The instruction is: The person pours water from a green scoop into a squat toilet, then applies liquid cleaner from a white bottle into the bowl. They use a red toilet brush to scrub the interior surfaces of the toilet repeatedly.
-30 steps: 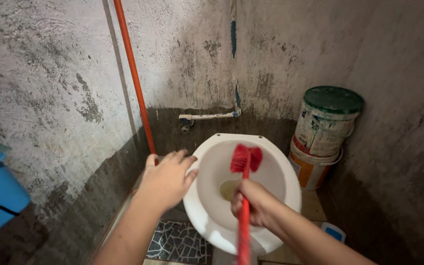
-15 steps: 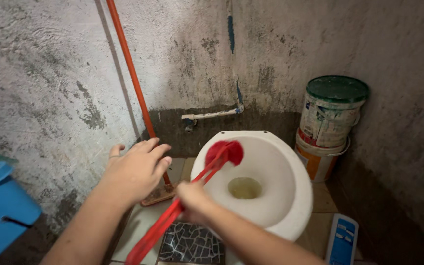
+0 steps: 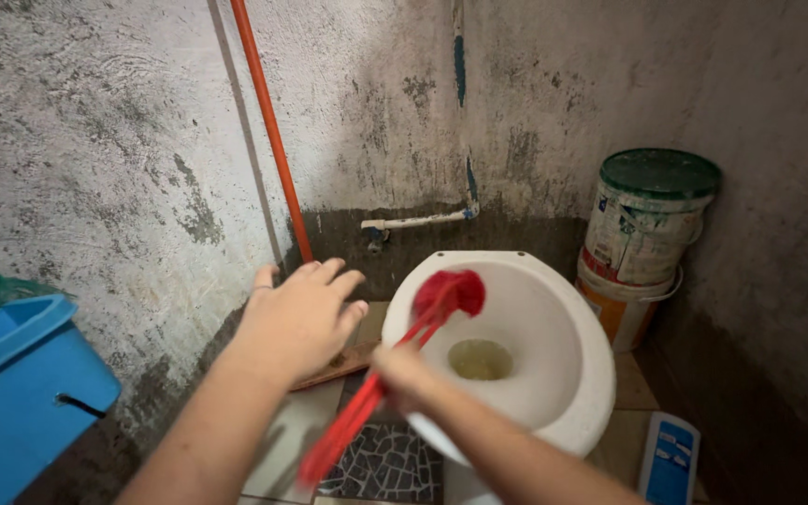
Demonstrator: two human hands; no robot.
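Clamped around the thin red plastic handle of a toilet brush (image 3: 402,374), the right hand (image 3: 406,372) grips the shaft roughly at its middle, fingers curled tight about it, though motion blur softens their outline. From that grip the handle runs two ways: up and to the right to the red bristle head (image 3: 451,293), which sits against the inner wall of the white ceramic toilet bowl (image 3: 563,374), near the left rear part of the rim; and down to the left, where the blurred free end hangs over the floor, above the dark mosaic-patterned tile (image 3: 381,463). The bristle head is above the yellowish water at the bottom of the bowl and does not touch it.

The left hand (image 3: 299,318) is spread with fingers apart, palm down, holding nothing. It hovers in the air left of the bowl, near the foot of the orange-red vertical pipe (image 3: 268,131) that runs up the rough grey plastered wall (image 3: 95,168).

Behind the bowl a white water pipe with a tap (image 3: 413,223) crosses the wall. To the right stand stacked plastic paint buckets with a green lid (image 3: 645,229). A blue plastic bin (image 3: 21,393) stands at the left edge, and a blue-and-white flat object (image 3: 670,460) lies on the floor at lower right.
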